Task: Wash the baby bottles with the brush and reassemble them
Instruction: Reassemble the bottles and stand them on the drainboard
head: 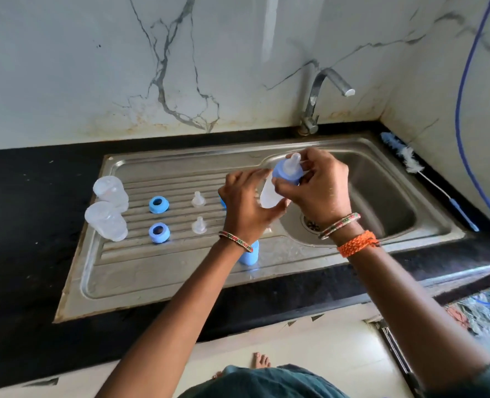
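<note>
While the left hand (245,201) is wrapping round the clear body of a baby bottle (269,193) above the near-left rim of the sink basin (381,196), the right hand (317,186) is pinching the blue collar (285,175) with its teat (293,162) at the bottle's top. Both hands are grasping, neither is released. The bottle's long axis is tilting, base toward the left hand and the person, neck up and away toward the right hand, so the collar is lying directly in the right hand's fingers; turning it down onto the neck looks like the step in hand. On the drainboard (123,271), two clear caps (107,206) are resting at the left edge, with two blue rings (159,216) and two loose teats (199,212) toward its middle. Another blue part (249,255) is standing just behind the left wrist. The brush (427,179) is lying along the counter's right edge, well apart from both hands.
</note>
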